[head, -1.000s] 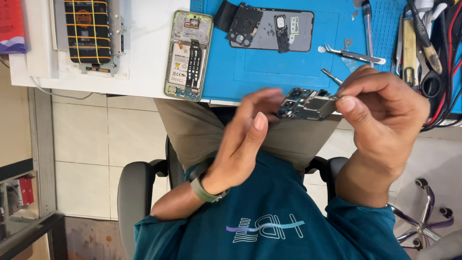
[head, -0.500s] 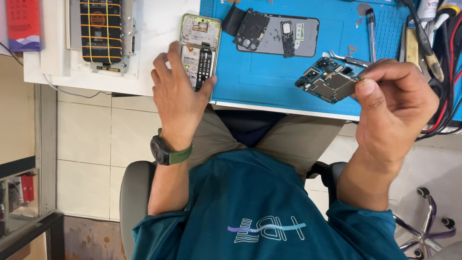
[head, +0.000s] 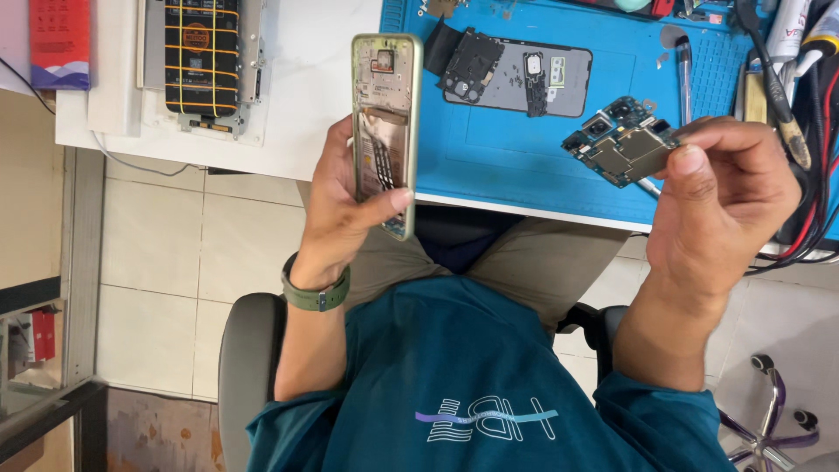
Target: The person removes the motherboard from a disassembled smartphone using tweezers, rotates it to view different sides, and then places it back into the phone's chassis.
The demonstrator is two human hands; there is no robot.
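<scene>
Right, the left hand (head: 345,214) is wrapped around an opened phone frame (head: 384,131), thumb pressed across its lower face and fingers curled behind, holding it upright above the edge of the white worktop (head: 306,114). That frame shows its bare insides, a pale green rim running round it and a flex strip down the middle. A green watch band (head: 316,293) sits on that wrist.

Over on the other side, the right hand (head: 721,205) pinches a small circuit board (head: 622,144) by its near edge, thumb on top and fingertips under, the board tilted and lifted over the blue work mat (head: 516,153). Board and frame are well apart, each in its own hand.

On the mat beyond the board lies a dark grey back panel (head: 524,79) with loose black parts resting on it. A metal pry tool (head: 684,65) lies just beside it toward the right. Further right, a tangle of cables and tools (head: 800,96) crowds the mat's edge.

Off to the left on the white worktop sits a black device with yellow grid lines (head: 201,61) in a metal frame, and a red box (head: 59,44) near the corner.

Below it all, the person's teal shirt (head: 481,376), the khaki lap and a grey chair arm (head: 245,376) over a tiled floor
</scene>
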